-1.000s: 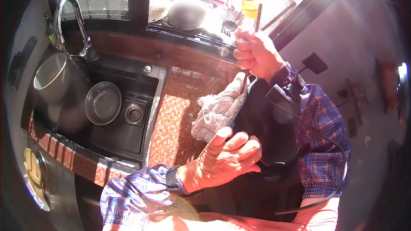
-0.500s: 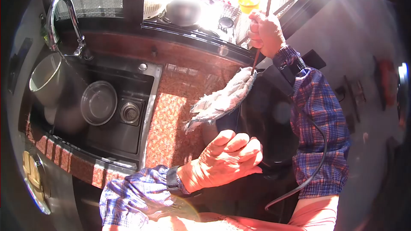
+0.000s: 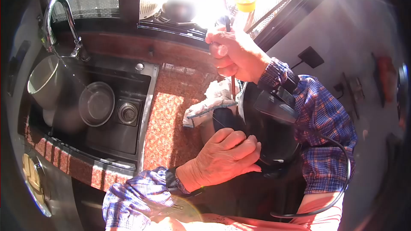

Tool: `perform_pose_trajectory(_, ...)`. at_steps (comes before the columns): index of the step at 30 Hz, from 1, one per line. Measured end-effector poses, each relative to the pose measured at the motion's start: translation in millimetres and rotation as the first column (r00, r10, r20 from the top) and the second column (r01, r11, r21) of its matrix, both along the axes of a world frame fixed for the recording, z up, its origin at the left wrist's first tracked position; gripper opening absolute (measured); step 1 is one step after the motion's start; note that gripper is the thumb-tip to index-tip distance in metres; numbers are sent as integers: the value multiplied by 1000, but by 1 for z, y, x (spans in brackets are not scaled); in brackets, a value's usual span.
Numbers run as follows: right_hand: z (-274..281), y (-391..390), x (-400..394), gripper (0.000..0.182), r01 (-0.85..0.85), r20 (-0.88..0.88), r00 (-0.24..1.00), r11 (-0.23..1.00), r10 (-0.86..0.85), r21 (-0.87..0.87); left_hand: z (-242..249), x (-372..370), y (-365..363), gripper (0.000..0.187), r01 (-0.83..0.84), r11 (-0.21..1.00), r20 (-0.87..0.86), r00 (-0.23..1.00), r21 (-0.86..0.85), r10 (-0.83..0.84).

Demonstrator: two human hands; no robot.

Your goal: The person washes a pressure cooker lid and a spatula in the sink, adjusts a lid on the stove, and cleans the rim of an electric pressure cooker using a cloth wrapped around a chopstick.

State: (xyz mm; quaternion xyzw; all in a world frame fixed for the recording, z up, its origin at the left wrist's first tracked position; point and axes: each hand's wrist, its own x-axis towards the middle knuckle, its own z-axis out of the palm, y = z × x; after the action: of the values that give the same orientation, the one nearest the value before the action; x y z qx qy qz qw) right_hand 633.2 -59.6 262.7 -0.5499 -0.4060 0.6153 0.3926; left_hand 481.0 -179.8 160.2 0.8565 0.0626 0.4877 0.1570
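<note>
My right hand (image 3: pixel 235 55) is wrapped round a thin brown stick (image 3: pixel 233 89), held upright. The stick's lower part meets a bunched white cloth (image 3: pixel 212 102) with blue-grey edges, lying beside a black rounded pot or appliance (image 3: pixel 269 122). Nearer to me, my left hand (image 3: pixel 227 154) is closed in front of the dark vessel. What its fingers hold, if anything, is hidden. A dark blue-black shape (image 3: pixel 222 119) shows between the cloth and my left hand.
On the left is a black sink (image 3: pixel 109 139) holding a round bowl (image 3: pixel 97 103) and a pale bucket (image 3: pixel 45 81), under a curved tap (image 3: pixel 64 0). A red speckled counter (image 3: pixel 165 124) adjoins it. A yellow-topped container (image 3: pixel 245 2) and dark pan (image 3: pixel 177 8) are by the window.
My right hand has moved left and down with the stick. The cloth, stretched out from the stick before, is now bunched lower. My left hand stays nearly in place.
</note>
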Motion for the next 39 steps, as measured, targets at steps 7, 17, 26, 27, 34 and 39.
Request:
perform_pose_trajectory(7,11,42,63,5,266,-29,964,945,-265,191,-3,-1,1,48,48,998,-9,999,-43,-48)
perform_pose_trajectory(17,14,28,55,11,106,45,991,954,-123,280,-10,0,-4,52,14,998,36,999,-62,-11)
perform_pose_trajectory(26,18,28,70,19,318,39,942,923,-334,216,-17,2,-5,49,12,996,100,995,-86,-3)
perform_pose_trajectory(27,9,31,92,25,308,-55,951,932,-303,191,-17,1,-4,46,-1,995,87,996,-95,9)
perform_pose_trajectory(34,2,-7,-9,16,73,-16,997,997,-73,33,-16,3,-3,50,21,995,124,992,-98,-9)
perform_pose_trajectory(39,17,-42,-58,17,-157,160,976,985,145,70,-19,2,-3,47,27,995,136,991,-98,-14)
